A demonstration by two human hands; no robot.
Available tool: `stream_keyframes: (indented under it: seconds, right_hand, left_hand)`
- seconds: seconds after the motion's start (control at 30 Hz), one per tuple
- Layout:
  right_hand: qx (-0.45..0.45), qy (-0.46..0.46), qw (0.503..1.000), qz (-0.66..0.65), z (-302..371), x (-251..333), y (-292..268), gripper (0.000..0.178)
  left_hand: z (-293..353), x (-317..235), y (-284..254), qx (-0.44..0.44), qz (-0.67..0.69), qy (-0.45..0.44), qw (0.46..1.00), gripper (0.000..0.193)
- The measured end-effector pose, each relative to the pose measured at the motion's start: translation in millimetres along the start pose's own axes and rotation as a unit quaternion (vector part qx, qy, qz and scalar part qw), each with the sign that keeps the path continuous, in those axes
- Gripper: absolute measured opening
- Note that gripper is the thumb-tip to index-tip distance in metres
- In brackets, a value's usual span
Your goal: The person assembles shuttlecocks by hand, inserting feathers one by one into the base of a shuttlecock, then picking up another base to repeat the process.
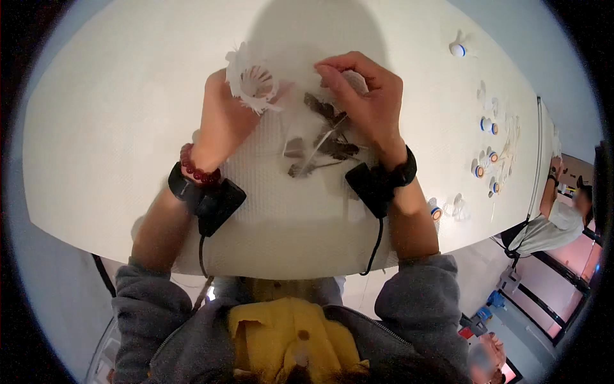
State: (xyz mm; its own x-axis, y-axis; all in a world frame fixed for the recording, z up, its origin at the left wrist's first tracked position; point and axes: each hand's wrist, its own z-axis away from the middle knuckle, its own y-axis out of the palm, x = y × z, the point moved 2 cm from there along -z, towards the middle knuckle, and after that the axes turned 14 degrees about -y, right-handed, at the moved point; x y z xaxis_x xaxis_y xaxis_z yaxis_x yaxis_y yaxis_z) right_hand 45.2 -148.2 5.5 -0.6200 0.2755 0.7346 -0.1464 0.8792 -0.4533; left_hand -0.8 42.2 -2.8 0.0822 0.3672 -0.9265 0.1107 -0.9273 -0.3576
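Frilled white piece (256, 83) looks papery and matt, the desk (128, 96) finely textured, bracelet beads (187, 164) glossy, grey sleeves (419, 294) soft cloth

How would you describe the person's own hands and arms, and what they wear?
The left hand and the right hand are ungloved. Grey sleeves end near the elbows. Each wrist has a black band and a black angular device trailing a black cable; a dark red bead bracelet circles the left wrist only.
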Motion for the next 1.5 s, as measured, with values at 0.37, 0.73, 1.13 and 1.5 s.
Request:
stream_keyframes:
  seconds: [0.37, 0.73, 1.13, 1.5]
  right_hand:
    - [-0.008, -0.001, 0.999, -0.047, 4, -4, 3, 0.010]
    - [-0.023, 0.004, 0.994, -0.108, 2, -11, -2, 0.009]
    - [-0.042, -0.001, 0.991, -0.129, 5, -11, -3, 0.017]
    - [-0.019, 0.004, 0.972, -0.234, -18, 35, -16, 0.021]
  left_hand:
    - [2, -4, 3, -0.029, -0.002, 0.012, 0.999, 0.021]
    - [-3, 5, 3, -0.013, -0.053, 0.022, 0.998, 0.022]
    - [-3, 4, 8, -0.007, -0.035, 0.031, 0.999, 0.023]
    - [3, -5, 5, 0.002, 0.000, -0.020, 1.000, 0.017]
